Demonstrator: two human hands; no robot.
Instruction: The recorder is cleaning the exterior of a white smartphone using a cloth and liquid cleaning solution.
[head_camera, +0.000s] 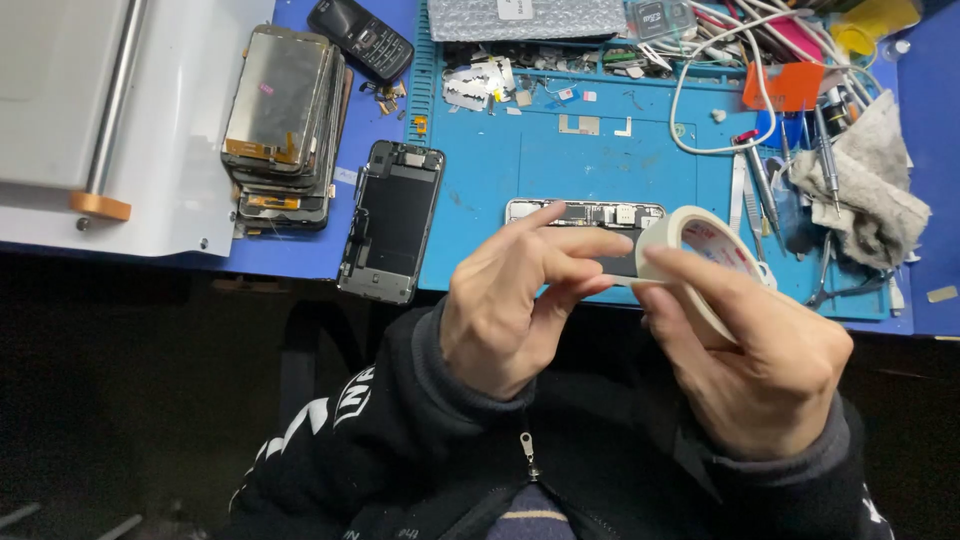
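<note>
Right hand (760, 350) closed around a roll of tape (700, 250). Left hand (510, 300) pinching the tape's loose end, fingers half curled. Above an open phone (585, 213).

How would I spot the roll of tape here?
Start at the blue work mat, then drop to its near edge, where the right hand holds the tape roll. It is the only pale, cream ring; everything nearby is phones or tools.

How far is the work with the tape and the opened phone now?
Done: one phone frame lies opened and bare. In hand: the right hand holds the tape roll while the left hand pulls its end. Left: no tape shows on the phone behind the hands.
</note>
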